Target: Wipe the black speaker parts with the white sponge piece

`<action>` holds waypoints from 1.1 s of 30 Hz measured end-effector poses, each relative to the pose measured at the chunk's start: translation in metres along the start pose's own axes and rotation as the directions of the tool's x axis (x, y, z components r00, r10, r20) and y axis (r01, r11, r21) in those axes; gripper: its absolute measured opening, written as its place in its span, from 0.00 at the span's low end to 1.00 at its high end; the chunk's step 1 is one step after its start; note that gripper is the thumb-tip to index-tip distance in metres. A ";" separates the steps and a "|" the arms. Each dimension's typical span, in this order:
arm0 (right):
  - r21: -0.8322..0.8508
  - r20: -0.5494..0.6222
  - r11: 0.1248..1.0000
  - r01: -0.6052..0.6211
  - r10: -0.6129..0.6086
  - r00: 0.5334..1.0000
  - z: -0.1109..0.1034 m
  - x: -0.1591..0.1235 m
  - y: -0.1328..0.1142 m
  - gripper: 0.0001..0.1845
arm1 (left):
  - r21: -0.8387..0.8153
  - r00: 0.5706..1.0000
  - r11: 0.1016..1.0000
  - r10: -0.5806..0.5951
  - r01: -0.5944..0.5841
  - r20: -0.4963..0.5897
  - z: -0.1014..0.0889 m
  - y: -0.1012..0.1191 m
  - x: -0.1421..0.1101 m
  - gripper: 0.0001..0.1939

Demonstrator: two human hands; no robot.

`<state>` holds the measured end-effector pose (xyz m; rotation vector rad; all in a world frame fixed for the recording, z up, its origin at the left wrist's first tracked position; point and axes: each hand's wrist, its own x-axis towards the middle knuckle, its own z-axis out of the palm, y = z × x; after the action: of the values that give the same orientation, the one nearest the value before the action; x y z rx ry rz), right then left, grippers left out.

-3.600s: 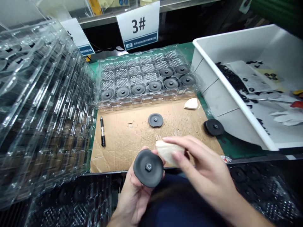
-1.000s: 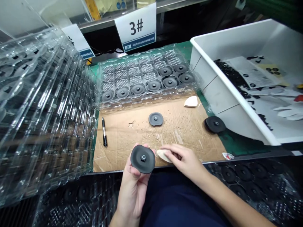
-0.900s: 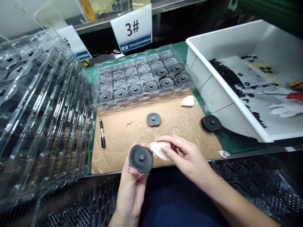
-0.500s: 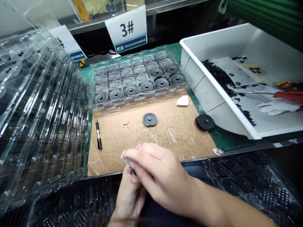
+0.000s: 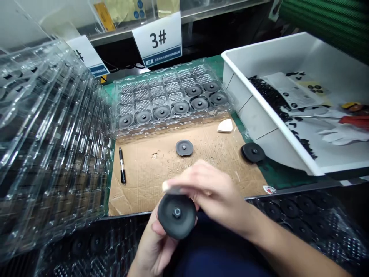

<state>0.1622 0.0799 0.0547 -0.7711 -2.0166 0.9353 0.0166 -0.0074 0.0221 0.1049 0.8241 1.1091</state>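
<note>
My left hand point(image 5: 151, 240) is shut around a round black rubber disc point(image 5: 177, 215), whose centre carries a small metal hex nut. My right hand point(image 5: 215, 194) sits just above it, pinching a white foam sponge point(image 5: 170, 187). Only the sponge's tip shows, and it is at or against the disc's upper rim. A second white sponge wedge point(image 5: 225, 125) lies on the cardboard sheet point(image 5: 144, 192), beyond a smaller black disc point(image 5: 184, 148). A clear tray point(image 5: 173, 79) holds several black discs in its front pockets.
A black pen point(image 5: 122, 165) lies on the cardboard's left side. A black disc point(image 5: 253, 152) rests on the green mat point(image 5: 276, 177) beside a white bin point(image 5: 253, 96) holding paper, black pieces and a glove. Stacked clear trays point(image 5: 57, 134) rise at left; filled trays point(image 5: 296, 219) lie in front.
My right hand has drawn back from covering my left hand, so the disc shows again, now tilted further toward me. The sponge stays in my right hand at the disc's upper edge.
</note>
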 end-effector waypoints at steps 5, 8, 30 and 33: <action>0.119 0.017 0.864 -0.490 0.492 0.871 0.008 -0.031 0.041 0.13 | -0.148 0.981 0.984 -0.074 0.101 0.177 -0.001 0.009 -0.001 0.26; 0.042 0.062 0.848 -0.528 0.525 0.849 0.020 -0.055 0.057 0.13 | -0.156 0.977 0.983 -0.065 0.098 0.202 -0.006 0.009 0.001 0.29; -0.101 0.101 0.995 0.006 0.005 0.995 0.009 -0.018 -0.041 0.11 | 0.009 0.992 0.993 0.120 -0.119 -0.048 -0.004 -0.008 -0.002 0.28; -0.116 0.225 0.992 -0.043 0.068 0.972 0.012 -0.013 -0.040 0.11 | 0.043 0.986 0.988 0.152 -0.149 -0.068 -0.003 -0.006 -0.001 0.27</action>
<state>0.1510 0.0438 0.0770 -0.8144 -2.2727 0.9892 0.0195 -0.0119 0.0174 0.1620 0.9122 1.2455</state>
